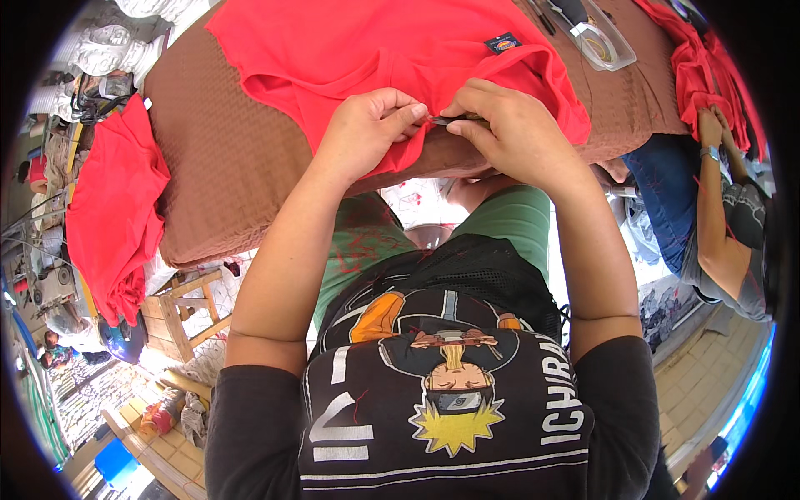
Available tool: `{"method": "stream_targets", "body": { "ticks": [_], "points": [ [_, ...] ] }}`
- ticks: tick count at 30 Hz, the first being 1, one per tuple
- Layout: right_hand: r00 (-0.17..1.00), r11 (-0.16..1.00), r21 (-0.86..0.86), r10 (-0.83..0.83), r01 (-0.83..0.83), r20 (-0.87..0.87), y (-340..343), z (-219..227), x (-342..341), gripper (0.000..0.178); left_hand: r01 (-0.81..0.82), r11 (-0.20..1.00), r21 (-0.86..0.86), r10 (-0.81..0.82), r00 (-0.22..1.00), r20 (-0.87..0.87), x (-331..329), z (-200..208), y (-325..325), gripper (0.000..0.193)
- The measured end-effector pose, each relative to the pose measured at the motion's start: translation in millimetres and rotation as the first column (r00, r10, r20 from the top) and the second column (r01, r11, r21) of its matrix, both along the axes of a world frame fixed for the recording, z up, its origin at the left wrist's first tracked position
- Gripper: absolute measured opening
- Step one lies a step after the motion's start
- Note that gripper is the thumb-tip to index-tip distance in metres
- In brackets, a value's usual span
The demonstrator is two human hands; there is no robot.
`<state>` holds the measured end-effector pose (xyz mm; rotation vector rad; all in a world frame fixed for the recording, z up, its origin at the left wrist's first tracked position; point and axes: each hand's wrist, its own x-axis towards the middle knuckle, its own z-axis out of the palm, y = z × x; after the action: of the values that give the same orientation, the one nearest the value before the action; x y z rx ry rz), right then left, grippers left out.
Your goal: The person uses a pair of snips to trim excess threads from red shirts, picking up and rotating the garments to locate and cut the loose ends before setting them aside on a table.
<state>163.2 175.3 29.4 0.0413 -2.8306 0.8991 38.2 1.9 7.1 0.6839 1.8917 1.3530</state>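
A red garment (392, 50) lies spread on a table covered with brown cloth (225, 158). My left hand (367, 129) pinches the garment's near hem between thumb and fingers. My right hand (508, 125) is closed on a small dark tool (454, 120), likely thread snips, whose tip meets the hem right beside my left fingertips. A small dark label (502, 42) sits on the garment just beyond my right hand.
A pile of red garments (117, 208) hangs over the table's left end. A clear plastic tray (600, 37) stands at the far right of the table. Another person (725, 208) sits to the right, handling red cloth (708, 75). A wooden stool (179, 312) stands below left.
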Motion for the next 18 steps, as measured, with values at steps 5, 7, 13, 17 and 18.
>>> {"method": "stream_targets", "body": {
  "ticks": [5, 7, 13, 17, 18],
  "points": [
    [1.0, 1.0, 0.015, 0.008, -0.008, -0.013, -1, 1, -1, 0.015, 0.004, 1.0, 0.007, -0.004, 1.0, -0.011, 0, -2, 0, 0.022],
    [1.0, 0.999, 0.032, 0.01, -0.01, -0.025, -2, -1, -2, 0.015, 0.003, 1.0, 0.004, -0.003, 1.0, -0.02, 0, -3, 0, 0.022],
    [1.0, 0.995, 0.103, -0.015, 0.014, 0.015, -6, 2, -3, 0.015, 0.048, 0.998, -0.042, -0.051, 0.996, -0.079, -1, -5, -1, 0.021],
    [0.998, 0.99, 0.143, -0.02, 0.012, 0.055, -9, 9, -1, 0.015, 0.018, 0.999, -0.034, -0.025, 0.98, -0.197, 5, -7, -1, 0.019],
    [0.998, 0.988, 0.152, -0.018, 0.009, 0.059, -9, 10, -1, 0.014, 0.018, 0.999, -0.035, -0.026, 0.974, -0.225, 6, -7, -1, 0.018]
  ]
}}
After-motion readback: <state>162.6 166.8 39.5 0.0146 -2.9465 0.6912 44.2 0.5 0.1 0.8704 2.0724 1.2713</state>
